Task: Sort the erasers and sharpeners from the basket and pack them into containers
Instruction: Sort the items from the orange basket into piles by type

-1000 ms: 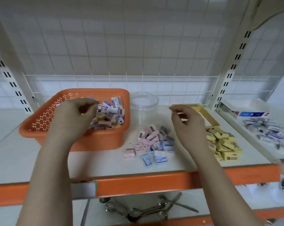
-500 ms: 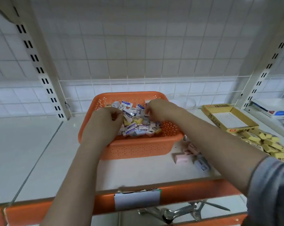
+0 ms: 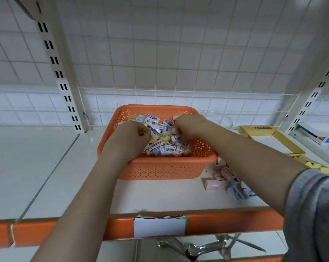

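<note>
An orange perforated basket (image 3: 160,168) stands on the white shelf, holding a heap of small wrapped erasers and sharpeners (image 3: 165,146). Both my hands are inside it. My left hand (image 3: 129,138) is curled into the left side of the heap, its fingertips buried among the pieces. My right hand (image 3: 190,123) reaches across from the right and pinches at a white piece near the back of the heap. A clear plastic jar (image 3: 223,118) stands behind my right forearm, mostly hidden. An open yellow box (image 3: 258,129) lies to the right.
Pink and blue sharpeners (image 3: 228,179) lie loose on the shelf right of the basket, partly under my right arm. Yellow erasers (image 3: 319,168) sit at the far right. A white box (image 3: 320,134) lies on the neighbouring shelf. Wrenches (image 3: 197,246) lie on the lower shelf.
My right hand moved from the yellow box into the basket and now digs in the heap beside my left hand. The view has swung left and centred on the basket.
</note>
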`<state>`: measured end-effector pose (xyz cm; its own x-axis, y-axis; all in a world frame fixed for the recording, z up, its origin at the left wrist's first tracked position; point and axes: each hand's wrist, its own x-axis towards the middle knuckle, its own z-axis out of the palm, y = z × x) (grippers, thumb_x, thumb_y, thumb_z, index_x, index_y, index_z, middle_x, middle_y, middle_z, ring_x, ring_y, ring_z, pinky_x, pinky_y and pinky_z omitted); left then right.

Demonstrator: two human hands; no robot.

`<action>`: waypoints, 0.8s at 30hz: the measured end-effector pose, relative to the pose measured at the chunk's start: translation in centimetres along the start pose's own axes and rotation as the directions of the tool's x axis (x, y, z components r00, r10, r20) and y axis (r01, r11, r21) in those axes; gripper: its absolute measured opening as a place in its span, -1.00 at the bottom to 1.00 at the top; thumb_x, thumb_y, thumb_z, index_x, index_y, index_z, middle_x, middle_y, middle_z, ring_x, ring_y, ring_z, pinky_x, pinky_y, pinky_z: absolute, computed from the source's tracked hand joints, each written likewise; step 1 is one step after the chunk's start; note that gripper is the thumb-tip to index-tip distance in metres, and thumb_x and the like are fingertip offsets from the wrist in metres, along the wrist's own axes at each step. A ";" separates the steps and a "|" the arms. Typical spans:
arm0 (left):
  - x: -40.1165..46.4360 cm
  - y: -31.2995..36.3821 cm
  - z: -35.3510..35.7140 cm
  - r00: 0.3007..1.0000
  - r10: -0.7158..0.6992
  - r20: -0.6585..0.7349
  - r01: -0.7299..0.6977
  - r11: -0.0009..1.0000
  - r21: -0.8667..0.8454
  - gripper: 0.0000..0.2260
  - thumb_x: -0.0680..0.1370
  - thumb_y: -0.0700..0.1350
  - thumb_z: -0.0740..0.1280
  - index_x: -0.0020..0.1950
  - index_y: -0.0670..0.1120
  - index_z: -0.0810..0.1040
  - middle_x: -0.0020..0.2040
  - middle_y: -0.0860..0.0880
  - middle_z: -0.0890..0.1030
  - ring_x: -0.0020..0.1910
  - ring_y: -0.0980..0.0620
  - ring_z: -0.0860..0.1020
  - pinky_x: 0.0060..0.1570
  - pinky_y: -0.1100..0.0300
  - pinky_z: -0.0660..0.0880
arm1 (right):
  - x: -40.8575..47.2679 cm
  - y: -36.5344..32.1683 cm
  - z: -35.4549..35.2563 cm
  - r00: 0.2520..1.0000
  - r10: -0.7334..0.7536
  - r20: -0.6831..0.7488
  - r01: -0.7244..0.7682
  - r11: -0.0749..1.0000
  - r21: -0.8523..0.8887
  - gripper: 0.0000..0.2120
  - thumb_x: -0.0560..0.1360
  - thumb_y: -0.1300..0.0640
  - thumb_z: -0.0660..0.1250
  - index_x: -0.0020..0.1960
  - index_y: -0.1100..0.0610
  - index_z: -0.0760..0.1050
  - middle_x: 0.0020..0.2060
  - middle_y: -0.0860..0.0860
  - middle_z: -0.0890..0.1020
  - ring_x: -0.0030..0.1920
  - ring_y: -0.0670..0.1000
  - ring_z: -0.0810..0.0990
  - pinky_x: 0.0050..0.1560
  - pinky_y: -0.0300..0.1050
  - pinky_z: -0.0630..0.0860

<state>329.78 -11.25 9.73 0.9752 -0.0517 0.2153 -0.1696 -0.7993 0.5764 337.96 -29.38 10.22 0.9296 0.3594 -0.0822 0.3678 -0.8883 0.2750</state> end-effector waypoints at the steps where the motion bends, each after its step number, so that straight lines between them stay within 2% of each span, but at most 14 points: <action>1: 0.1 0.1 -0.1 1.000 0.013 0.020 -0.013 1.000 0.013 -0.82 0.56 -0.07 0.25 0.05 0.00 0.63 -0.05 0.04 0.64 -0.23 0.06 0.58 -0.24 0.31 0.45 | -0.2 0.2 -0.1 0.999 0.013 -0.049 -0.012 1.000 0.017 -0.83 0.44 0.08 0.42 -0.04 0.13 0.53 -0.10 0.03 0.58 -0.09 0.05 0.54 -0.23 -0.14 0.39; 4: 1.2 0.7 -0.2 0.993 0.063 0.098 -0.071 0.994 0.079 -0.82 0.56 -0.11 0.25 -0.01 -0.06 0.65 -0.12 -0.01 0.67 -0.31 0.04 0.56 -0.25 0.24 0.51 | -1.5 1.2 -0.5 0.971 0.115 -0.211 -0.073 0.978 0.197 -0.83 0.48 0.01 0.37 -0.08 0.11 0.53 -0.11 0.04 0.58 -0.12 0.05 0.51 -0.21 -0.12 0.39; 6: 2.5 1.3 0.2 0.983 0.102 0.153 -0.123 0.983 0.134 -0.81 0.56 -0.11 0.25 0.00 -0.11 0.66 -0.05 -0.05 0.67 -0.20 0.01 0.60 -0.10 0.14 0.57 | -2.9 2.0 -0.5 0.926 0.230 -0.300 -0.111 0.924 0.366 -0.80 0.47 -0.02 0.36 -0.11 0.13 0.55 -0.15 0.03 0.60 -0.12 0.05 0.55 -0.20 -0.11 0.46; 8: 3.9 1.9 0.9 0.962 0.147 0.228 -0.190 0.966 0.176 -0.82 0.55 -0.11 0.28 0.06 -0.10 0.64 0.08 -0.03 0.64 -0.02 0.02 0.59 0.09 0.07 0.53 | -4.7 2.4 -0.3 0.865 0.361 -0.349 -0.110 0.814 0.570 -0.80 0.47 0.00 0.37 -0.10 0.13 0.60 -0.18 0.02 0.63 -0.14 0.03 0.59 -0.15 -0.06 0.54; 10: 5.1 2.5 1.9 0.927 0.187 0.326 -0.263 0.942 0.208 -0.80 0.53 -0.11 0.33 0.12 -0.11 0.62 0.13 -0.03 0.61 0.06 0.04 0.56 0.15 0.10 0.48 | -6.8 2.4 -0.2 0.798 0.480 -0.366 -0.066 0.672 0.738 -0.84 0.46 0.01 0.38 -0.14 0.11 0.60 -0.22 -0.02 0.64 -0.18 -0.03 0.60 -0.14 -0.11 0.55; 13: 6.5 3.2 3.2 0.867 0.187 0.462 -0.335 0.905 0.262 -0.70 0.48 -0.06 0.41 0.18 -0.12 0.57 0.14 -0.05 0.60 0.08 0.02 0.55 0.14 0.11 0.47 | -9.9 1.6 0.2 0.714 0.616 -0.332 0.018 0.458 0.889 -0.90 0.46 0.04 0.41 -0.18 0.06 0.59 -0.29 -0.12 0.62 -0.29 -0.20 0.56 -0.31 -0.46 0.40; 14: 6.9 3.3 3.6 0.845 0.175 0.505 -0.347 0.899 0.269 -0.67 0.47 -0.05 0.43 0.20 -0.12 0.56 0.14 -0.05 0.60 0.10 0.00 0.55 0.14 0.11 0.47 | -10.8 1.3 0.4 0.699 0.648 -0.303 0.054 0.375 0.926 -0.91 0.46 0.05 0.41 -0.20 0.05 0.58 -0.32 -0.14 0.61 -0.32 -0.22 0.55 -0.34 -0.50 0.37; 17: 7.7 3.4 4.5 0.777 0.133 0.615 -0.365 0.891 0.270 -0.63 0.42 -0.07 0.48 0.19 -0.12 0.56 0.13 -0.04 0.61 0.08 -0.01 0.56 0.08 0.14 0.48 | -13.0 0.3 1.0 0.679 0.704 -0.208 0.157 0.138 0.978 -0.94 0.46 0.11 0.42 -0.19 0.06 0.59 -0.42 -0.15 0.61 -0.33 -0.23 0.58 -0.37 -0.48 0.39; 19: 7.9 3.3 5.0 0.754 0.126 0.645 -0.389 0.877 0.284 -0.64 0.40 -0.09 0.50 0.17 -0.11 0.58 0.09 -0.05 0.62 0.05 0.00 0.57 0.06 0.16 0.49 | -14.1 -0.1 1.4 0.651 0.746 -0.141 0.196 0.014 0.981 -0.95 0.45 0.12 0.42 -0.16 0.08 0.60 -0.41 -0.12 0.63 -0.31 -0.21 0.62 -0.39 -0.44 0.41; 21: 7.9 3.2 5.3 0.754 0.138 0.642 -0.403 0.870 0.286 -0.66 0.39 -0.12 0.50 0.14 -0.11 0.59 0.07 -0.05 0.63 0.03 0.01 0.57 0.06 0.15 0.50 | -14.7 -0.3 1.8 0.616 0.784 -0.081 0.214 -0.068 0.975 -0.92 0.46 0.11 0.41 -0.12 0.12 0.61 -0.34 -0.06 0.65 -0.30 -0.20 0.63 -0.38 -0.40 0.43; 24: 7.9 3.2 5.1 0.758 0.161 0.632 -0.417 0.865 0.279 -0.71 0.41 -0.12 0.48 0.11 -0.13 0.60 0.05 -0.03 0.63 0.00 0.02 0.57 0.03 0.16 0.49 | -15.1 -0.4 2.1 0.597 0.801 -0.047 0.202 -0.094 0.975 -0.90 0.46 0.10 0.41 -0.12 0.13 0.61 -0.32 -0.04 0.65 -0.30 -0.18 0.62 -0.33 -0.32 0.44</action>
<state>337.71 -17.25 9.28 0.8018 -0.5464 -0.2420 -0.5134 -0.8371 0.1891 323.86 -35.03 9.36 0.8480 -0.4839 0.2160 0.1786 -0.1227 -0.9762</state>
